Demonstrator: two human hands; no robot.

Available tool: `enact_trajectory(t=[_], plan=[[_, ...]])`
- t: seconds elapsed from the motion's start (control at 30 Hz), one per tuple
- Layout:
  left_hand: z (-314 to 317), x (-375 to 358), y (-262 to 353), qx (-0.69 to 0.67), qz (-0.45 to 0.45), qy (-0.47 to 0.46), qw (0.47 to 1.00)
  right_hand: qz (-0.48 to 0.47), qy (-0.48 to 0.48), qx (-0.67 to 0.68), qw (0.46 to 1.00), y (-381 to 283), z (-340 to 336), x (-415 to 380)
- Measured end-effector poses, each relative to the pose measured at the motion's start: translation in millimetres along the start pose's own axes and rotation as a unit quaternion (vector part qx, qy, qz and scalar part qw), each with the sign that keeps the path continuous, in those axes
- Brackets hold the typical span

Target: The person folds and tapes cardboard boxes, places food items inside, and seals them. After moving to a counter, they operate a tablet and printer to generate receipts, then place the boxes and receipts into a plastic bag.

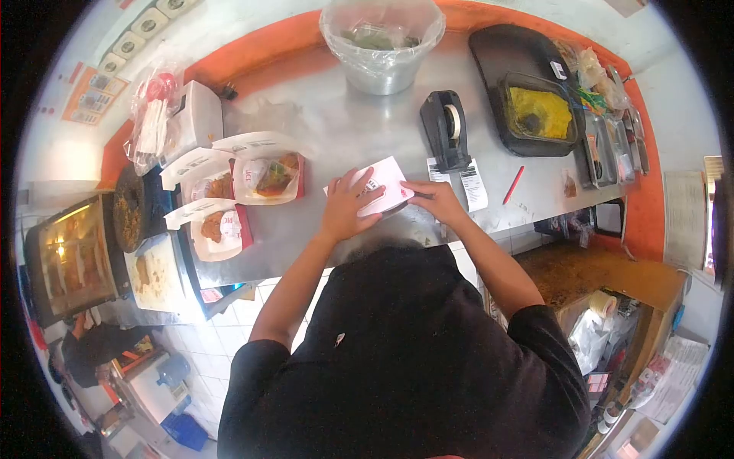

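In front of my body is a pale takeaway food box (391, 177) with its printed lid folded over. My left hand (353, 205) grips it from the left, fingers over the lid and thumb along the near side. At the right near corner, my right hand (442, 202) pinches the box edge; its fingertips are partly hidden. Just left stand a few red and white boxes with raised lids: an upper-right food box (293, 188), a lower food box (246, 228) and another behind them, with fried pieces and small printed packets inside.
Right of my hands stand a black tape dispenser (445, 131), a printed receipt (474, 186) and a red pen (513, 186). A lined metal bucket (382, 65) is at the back. A glass dish (577, 130) with yellow contents sits on a black tray (489, 53). A person's dark sleeve (95, 352) shows lower left.
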State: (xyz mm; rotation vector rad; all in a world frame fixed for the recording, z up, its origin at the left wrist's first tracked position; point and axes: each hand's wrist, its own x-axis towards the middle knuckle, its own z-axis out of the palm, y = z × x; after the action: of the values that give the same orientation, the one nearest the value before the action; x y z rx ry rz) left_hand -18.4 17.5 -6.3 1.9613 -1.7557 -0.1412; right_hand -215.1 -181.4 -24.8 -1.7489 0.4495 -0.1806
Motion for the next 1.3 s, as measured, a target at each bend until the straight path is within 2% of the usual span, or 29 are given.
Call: enact_trajectory(t=[0.27, 0.37, 0.47, 0.57, 0.67, 0.77, 0.87, 1.07, 1.3], plan=[[-5.7, -1.6, -2.2, 0.011, 0.008, -0.035, 0.999, -0.069, -0.035, -0.081, 0.994, 20.3, -5.1, 4.3], [-1.5, -4.5, -1.5, 0.024, 0.008, -0.023, 0.999, -0.08, -0.016, -0.115, 0.99, 7.5, 4.8, -3.6], [2.0, -8.0, 0.6, 0.04, 0.006, -0.009, 0.999, -0.175, 0.02, -0.235, 0.956, 9.6, 4.3, -7.5], [-10.5, -8.7, 7.6, 0.021, -0.004, -0.046, 0.999, -0.124, 0.075, -0.263, 0.954, 15.2, 22.5, -12.0], [-11.5, -8.7, 10.7, 0.064, -0.013, -0.096, 0.993, -0.145, 0.123, -0.238, 0.952, 22.7, 33.6, -14.2], [-4.5, -9.9, 8.4, 0.096, -0.005, -0.082, 0.992, -0.056, 0.21, -0.193, 0.957, 12.6, 50.4, -16.7], [0.2, -11.3, 10.6, 0.084, -0.013, -0.064, 0.994, -0.078, 0.223, -0.185, 0.954, 11.8, 57.1, -17.4], [-0.1, -10.6, 14.8, 0.081, -0.021, -0.056, 0.995, -0.034, 0.234, -0.186, 0.954, -12.4, 65.2, -18.2], [11.7, -12.7, 20.3, 0.086, -0.051, -0.012, 0.995, -0.083, 0.23, -0.248, 0.937, 14.8, 50.5, -12.1]])
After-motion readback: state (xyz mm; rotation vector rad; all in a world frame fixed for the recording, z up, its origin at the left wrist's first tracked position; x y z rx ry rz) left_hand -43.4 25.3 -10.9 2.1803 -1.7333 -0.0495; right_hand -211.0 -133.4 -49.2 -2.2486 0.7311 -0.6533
